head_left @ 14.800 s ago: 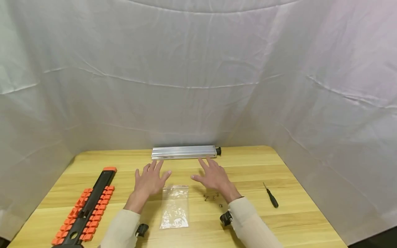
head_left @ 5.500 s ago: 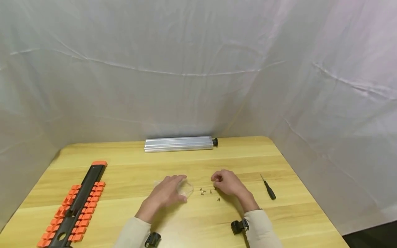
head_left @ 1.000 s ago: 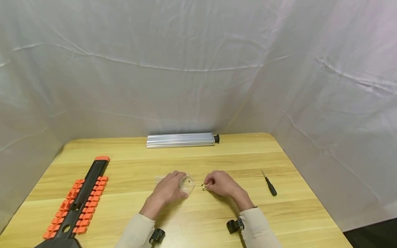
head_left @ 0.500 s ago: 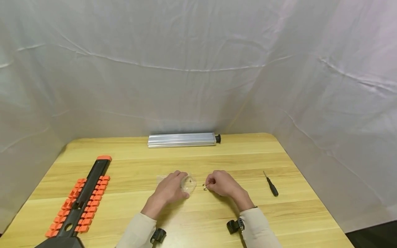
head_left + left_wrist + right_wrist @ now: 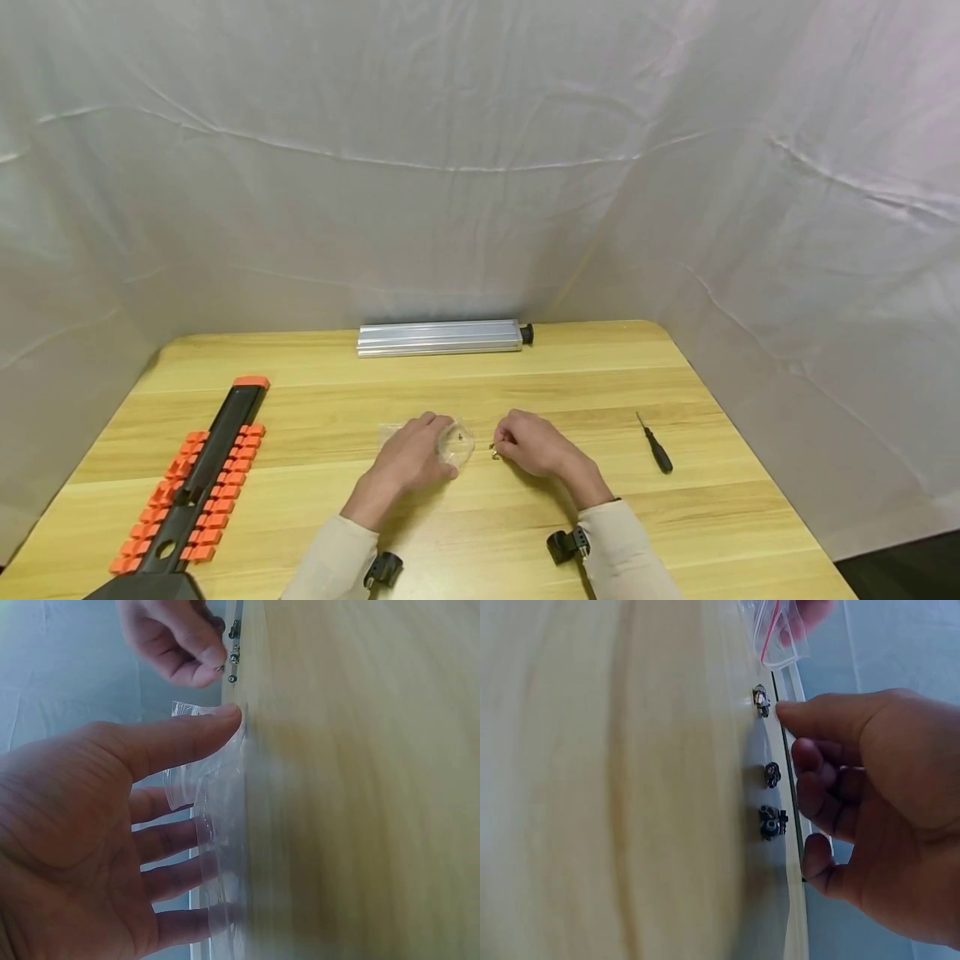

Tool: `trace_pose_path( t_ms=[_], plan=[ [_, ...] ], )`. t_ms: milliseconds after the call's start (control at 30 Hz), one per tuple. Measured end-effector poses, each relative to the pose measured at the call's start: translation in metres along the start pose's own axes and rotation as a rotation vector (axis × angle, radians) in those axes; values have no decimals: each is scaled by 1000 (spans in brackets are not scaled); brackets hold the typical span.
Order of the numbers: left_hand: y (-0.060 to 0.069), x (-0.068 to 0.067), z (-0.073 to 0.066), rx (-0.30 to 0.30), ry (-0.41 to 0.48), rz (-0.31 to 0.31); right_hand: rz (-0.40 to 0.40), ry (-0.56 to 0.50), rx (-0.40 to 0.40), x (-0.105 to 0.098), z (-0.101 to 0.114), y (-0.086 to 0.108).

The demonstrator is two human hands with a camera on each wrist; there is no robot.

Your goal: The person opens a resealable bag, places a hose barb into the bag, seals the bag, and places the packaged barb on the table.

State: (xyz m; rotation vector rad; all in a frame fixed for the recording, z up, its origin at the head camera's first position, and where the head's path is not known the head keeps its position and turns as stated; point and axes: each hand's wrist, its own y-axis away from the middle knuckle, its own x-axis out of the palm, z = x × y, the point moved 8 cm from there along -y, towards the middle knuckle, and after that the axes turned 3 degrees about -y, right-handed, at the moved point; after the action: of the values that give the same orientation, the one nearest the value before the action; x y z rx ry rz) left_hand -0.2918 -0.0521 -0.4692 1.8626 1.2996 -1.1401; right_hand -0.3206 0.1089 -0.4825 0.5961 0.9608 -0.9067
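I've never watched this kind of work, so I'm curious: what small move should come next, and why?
Probably the right hand should pinch the nearest metal piece: its thumb tip is right beside it, though I can't tell whether it already holds another. The left hand spreads the mouth of the clear bag, and a small piece already shows inside.

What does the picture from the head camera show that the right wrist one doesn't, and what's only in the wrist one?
Only the head view shows the screwdriver and the black strip with orange clips.

Only the right wrist view shows a red stripe on the clear plastic bag, and the palm side of the right hand.

Both show the bag, the small metal parts, the wooden tabletop, the right hand and some of the left hand.
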Motion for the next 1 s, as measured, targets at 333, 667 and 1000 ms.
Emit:
trace_pose_path(
  t_ms=[333,667,1000],
  plan=[
    [-1,0,-2,4,-3,-4,-28,-50,-44,3,17,-6],
    [0,0,-1,10,-16,-16,-29,-67,-67,8,32,-17],
    [-1,0,-1,9,-10,-19,-6,-64,-28,14,37,-20]
  ],
)
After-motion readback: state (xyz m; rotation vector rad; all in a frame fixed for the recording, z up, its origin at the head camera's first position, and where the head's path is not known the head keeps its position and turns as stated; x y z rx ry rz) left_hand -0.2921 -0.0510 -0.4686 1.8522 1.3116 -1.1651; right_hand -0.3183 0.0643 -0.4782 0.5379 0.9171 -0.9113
